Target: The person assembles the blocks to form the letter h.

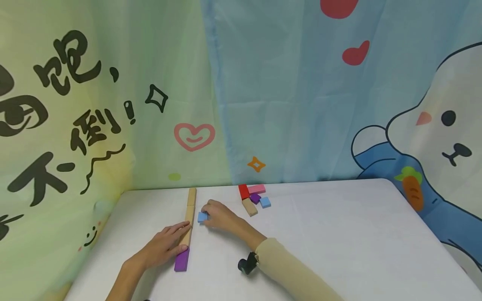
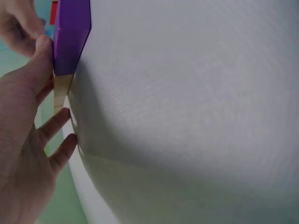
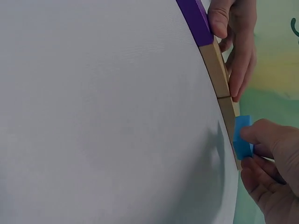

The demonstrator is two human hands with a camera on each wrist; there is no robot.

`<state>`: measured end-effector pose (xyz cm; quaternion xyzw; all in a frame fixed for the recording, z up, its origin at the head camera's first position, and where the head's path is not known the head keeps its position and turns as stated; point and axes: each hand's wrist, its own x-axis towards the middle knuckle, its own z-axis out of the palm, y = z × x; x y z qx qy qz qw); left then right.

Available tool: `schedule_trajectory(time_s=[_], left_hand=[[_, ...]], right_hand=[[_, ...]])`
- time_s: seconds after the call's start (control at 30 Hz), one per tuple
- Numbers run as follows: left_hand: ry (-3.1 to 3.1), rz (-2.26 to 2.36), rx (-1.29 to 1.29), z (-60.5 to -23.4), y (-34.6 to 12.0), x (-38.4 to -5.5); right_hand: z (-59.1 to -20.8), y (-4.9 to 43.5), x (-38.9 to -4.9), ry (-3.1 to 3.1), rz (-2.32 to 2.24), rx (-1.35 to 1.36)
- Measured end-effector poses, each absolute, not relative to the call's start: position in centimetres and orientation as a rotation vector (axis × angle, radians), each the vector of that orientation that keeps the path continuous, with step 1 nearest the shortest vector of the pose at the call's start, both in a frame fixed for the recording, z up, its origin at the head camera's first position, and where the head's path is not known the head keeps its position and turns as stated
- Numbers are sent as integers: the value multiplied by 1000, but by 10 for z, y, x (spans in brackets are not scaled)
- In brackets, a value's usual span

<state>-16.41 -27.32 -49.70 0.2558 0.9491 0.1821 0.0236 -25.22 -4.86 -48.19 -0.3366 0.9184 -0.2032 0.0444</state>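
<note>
To me this seems a staged corner: cartoon curtain (image 1: 278, 108) beyond the fingers (image 1: 178, 228), white table (image 1: 350, 238) beneath them.

The bench (image 1: 339, 242) has a white top that fills much of the head view's lower half, its far edge crossing just below mid-height. Left of centre, pale wooden blocks (image 1: 191, 196) form a line, with a long purple block (image 1: 181, 261) at its lower end. Just below the frame's centre lie a red block (image 1: 244, 192), pink block (image 1: 257, 189), small purple block (image 1: 255, 198), light-blue block (image 1: 265, 202) and tan block (image 1: 249, 207), grouped closely.
</note>
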Motion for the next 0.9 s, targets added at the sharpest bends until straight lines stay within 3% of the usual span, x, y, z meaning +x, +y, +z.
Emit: schedule_trajectory(time_s=[0.9], left_hand=[[2945, 507, 847, -501, -274, -165]], right_hand=[[-494, -72, -263, 2825, -653, -976]])
